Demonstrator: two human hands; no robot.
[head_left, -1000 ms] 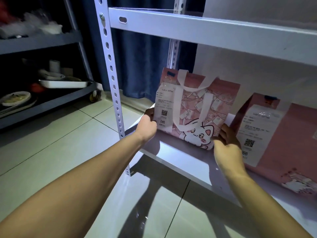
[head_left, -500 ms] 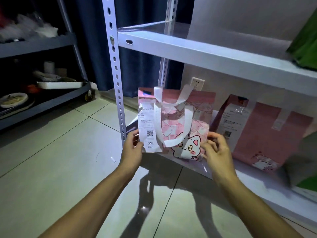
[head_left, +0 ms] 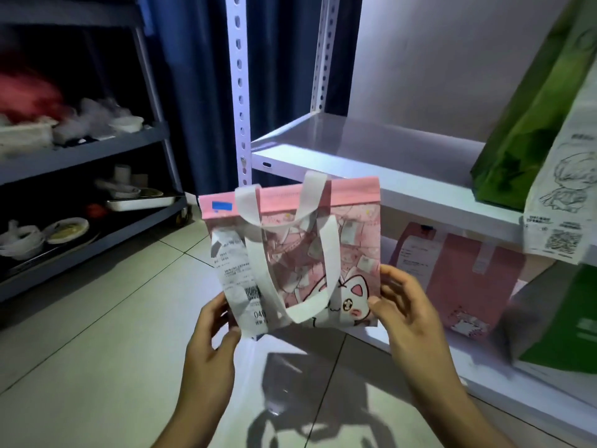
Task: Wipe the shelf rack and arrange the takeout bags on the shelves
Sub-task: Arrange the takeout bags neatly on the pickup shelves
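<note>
We're holding the pink takeout bag (head_left: 319,253) in the air in front of the shelf rack (head_left: 371,156), left hand (head_left: 211,334) and right hand (head_left: 405,313) each pinching a lower corner. It's looking light and floppy, so we're judging a grip low on both sides, or by the white handles (head_left: 310,221), is keeping it upright.

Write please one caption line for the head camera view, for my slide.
Both hands, left hand and right hand, hold a pink cat-print takeout bag before the white metal shelf rack.
</note>
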